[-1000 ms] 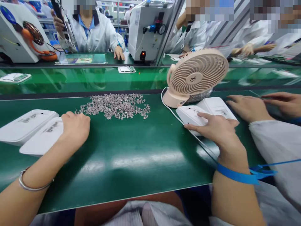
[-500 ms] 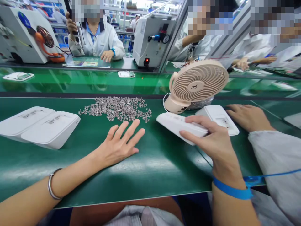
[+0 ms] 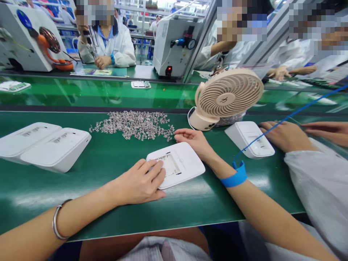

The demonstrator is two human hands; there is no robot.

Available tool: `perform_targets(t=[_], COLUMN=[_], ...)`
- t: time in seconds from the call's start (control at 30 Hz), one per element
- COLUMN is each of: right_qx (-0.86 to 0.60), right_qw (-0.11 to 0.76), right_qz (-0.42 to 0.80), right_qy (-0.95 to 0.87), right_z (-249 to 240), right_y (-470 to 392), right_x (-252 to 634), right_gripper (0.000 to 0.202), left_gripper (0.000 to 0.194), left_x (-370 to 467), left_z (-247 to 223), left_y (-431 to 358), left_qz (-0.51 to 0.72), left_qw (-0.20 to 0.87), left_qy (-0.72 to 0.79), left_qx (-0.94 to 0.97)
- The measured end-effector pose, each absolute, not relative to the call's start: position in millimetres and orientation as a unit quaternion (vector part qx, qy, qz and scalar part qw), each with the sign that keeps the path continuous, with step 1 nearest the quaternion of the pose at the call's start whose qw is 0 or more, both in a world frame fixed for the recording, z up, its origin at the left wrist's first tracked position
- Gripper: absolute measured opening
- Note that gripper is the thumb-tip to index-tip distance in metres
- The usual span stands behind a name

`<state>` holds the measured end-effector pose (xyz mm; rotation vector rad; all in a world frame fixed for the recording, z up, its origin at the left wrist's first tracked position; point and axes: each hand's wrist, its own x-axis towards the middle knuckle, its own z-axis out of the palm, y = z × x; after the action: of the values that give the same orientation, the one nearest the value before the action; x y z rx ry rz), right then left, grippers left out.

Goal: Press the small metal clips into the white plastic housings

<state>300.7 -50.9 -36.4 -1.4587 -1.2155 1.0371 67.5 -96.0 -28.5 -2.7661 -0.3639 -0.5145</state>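
A white plastic housing (image 3: pixel 190 159) lies on the green table in front of me, with a recessed battery-like compartment facing up. My left hand (image 3: pixel 145 181) grips its left end, fingers over the top and thumb at the near side. Beyond it spreads a pile of small metal clips (image 3: pixel 136 125). My right hand (image 3: pixel 194 141) is at the pile's right edge, fingers bent and close together; whether a clip is between the fingertips is too small to tell. A blue strap with a cord circles my right wrist.
Two similar white housings (image 3: pixel 57 148) stand at the left. Another housing (image 3: pixel 252 139) sits at the right, near a co-worker's hand (image 3: pixel 288 136). A beige fan (image 3: pixel 228 99) stands behind my right hand. Along the back, a green conveyor (image 3: pixel 95 94) carries a white part with a circuit board (image 3: pixel 140 85).
The white housing has moved from my right hand to my left hand and now lies on the table. My right hand has moved left to the metal clips. Conveyor parts have shifted left.
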Motion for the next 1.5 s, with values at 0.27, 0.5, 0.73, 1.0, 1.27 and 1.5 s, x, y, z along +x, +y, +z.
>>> perform_targets(t=[0.27, 0.5, 0.73, 1.0, 1.27, 1.5], right_qx=[-0.584, -0.574, -0.592, -0.549, -0.512, -0.539], right_qw=[0.405, 0.537, 0.547, 0.525, 0.520, 0.510], right_qz=[0.340, 0.331, 0.218, 0.142, 0.151, 0.178], right_qy=[-0.616, -0.522, -0.550, -0.635, -0.667, -0.647], right_z=[-42, -31, -18, -10, -10, -11], right_y=[-45, -53, -73, -92, -96, -99], right_x=[300, 306, 296, 285, 282, 279], right_gripper=[0.020, 0.011, 0.013, 0.009, 0.009, 0.011], left_gripper=[0.037, 0.031, 0.028, 0.028, 0.061, 0.047], left_x=[70, 68, 68, 70, 72, 64], left_z=[-25, -29, -30, -26, -25, -30], left_y=[-95, -94, -94, -96, -117, -102], left_qz=[-0.197, -0.201, -0.226, -0.229, -0.263, -0.224], left_qw=[0.164, 0.164, 0.164, 0.186, 0.155, 0.057], left_qy=[-0.119, -0.129, -0.124, -0.129, -0.111, -0.153], left_qx=[-0.959, -0.957, -0.952, -0.947, -0.946, -0.961])
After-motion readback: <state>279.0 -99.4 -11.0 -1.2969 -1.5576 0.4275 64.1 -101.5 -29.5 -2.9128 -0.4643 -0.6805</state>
